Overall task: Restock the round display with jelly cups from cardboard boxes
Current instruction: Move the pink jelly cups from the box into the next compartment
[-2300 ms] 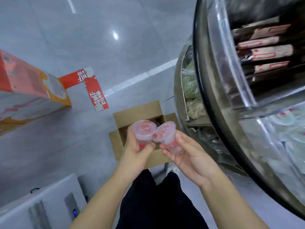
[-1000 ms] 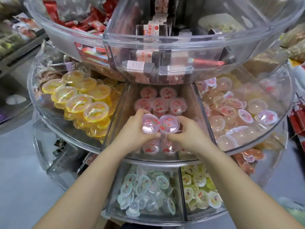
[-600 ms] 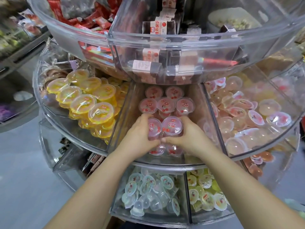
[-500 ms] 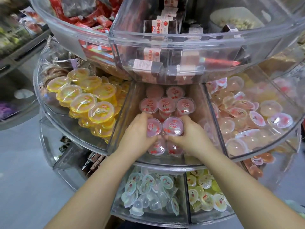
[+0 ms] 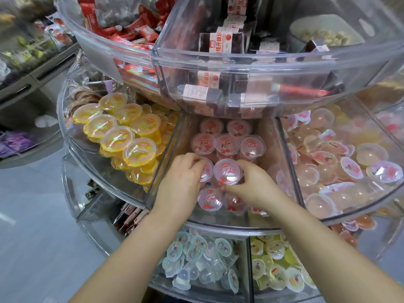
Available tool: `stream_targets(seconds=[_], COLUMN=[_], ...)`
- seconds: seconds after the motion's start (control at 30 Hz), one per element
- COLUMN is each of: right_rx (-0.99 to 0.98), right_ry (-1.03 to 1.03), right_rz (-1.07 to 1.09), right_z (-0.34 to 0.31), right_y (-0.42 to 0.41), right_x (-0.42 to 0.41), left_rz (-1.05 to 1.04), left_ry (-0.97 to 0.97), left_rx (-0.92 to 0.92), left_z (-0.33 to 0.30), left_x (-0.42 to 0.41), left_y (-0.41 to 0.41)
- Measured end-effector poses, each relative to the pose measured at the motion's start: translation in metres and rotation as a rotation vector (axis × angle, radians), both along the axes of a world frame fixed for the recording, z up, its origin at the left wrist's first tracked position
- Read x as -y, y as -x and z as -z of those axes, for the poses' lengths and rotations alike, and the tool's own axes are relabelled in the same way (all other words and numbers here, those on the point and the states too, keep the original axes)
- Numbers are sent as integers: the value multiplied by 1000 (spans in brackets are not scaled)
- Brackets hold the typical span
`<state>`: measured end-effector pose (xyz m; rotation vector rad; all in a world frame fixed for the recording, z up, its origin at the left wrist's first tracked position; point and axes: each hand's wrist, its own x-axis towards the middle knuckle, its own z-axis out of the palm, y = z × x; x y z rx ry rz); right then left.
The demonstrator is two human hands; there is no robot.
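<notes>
The clear round display (image 5: 218, 228) fills the view, and both hands reach into its middle-tier compartment of pink cherry jelly cups. My left hand (image 5: 180, 182) grips one pink cup (image 5: 207, 171), mostly hidden by its fingers. My right hand (image 5: 254, 184) grips a second pink cup (image 5: 227, 171) beside it. Both cups sit upright on top of lower pink cups (image 5: 210, 199), just in front of a stacked group of pink cups (image 5: 227, 143) at the back. No cardboard box is in view.
Yellow jelly cups (image 5: 122, 132) fill the compartment to the left, pale peach cups (image 5: 341, 167) the one to the right. The upper tier (image 5: 240, 62) with wrapped snacks overhangs the hands. Small clear jellies (image 5: 201, 259) lie in the bottom tier. Grey floor (image 5: 32, 237) shows at left.
Both hands have carried the two pink cups from over the box on the floor into the display, then lowered them slightly and set them among the stacked cups.
</notes>
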<state>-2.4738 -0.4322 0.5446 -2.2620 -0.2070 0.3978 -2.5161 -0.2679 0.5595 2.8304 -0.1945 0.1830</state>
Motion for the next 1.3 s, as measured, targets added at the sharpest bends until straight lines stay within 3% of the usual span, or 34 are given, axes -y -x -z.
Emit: stream_targets(seconds=[0.23, 0.7, 0.9, 1.07, 1.17, 1.3], right_rx=[35, 24, -10, 64, 43, -68], right_ry=[-41, -20, 1, -155, -308, -421], right_rz=[58, 79, 103, 117, -28, -362], right_z=[1, 5, -9, -35, -52, -50], right_y=[-5, -2, 12, 48, 74, 116], right_x=[-11, -11, 12, 25, 11, -28], left_rz=[-48, -53, -52, -309, -451, -703], left_ry=[-50, 56, 420, 843, 996, 1029], left_rx=[4, 84, 159, 162, 175, 223], left_z=[-6, 2, -5, -8, -4, 24], left_x=[0, 1, -11, -16, -19, -29], left_y=[-3, -1, 15, 65, 108, 179])
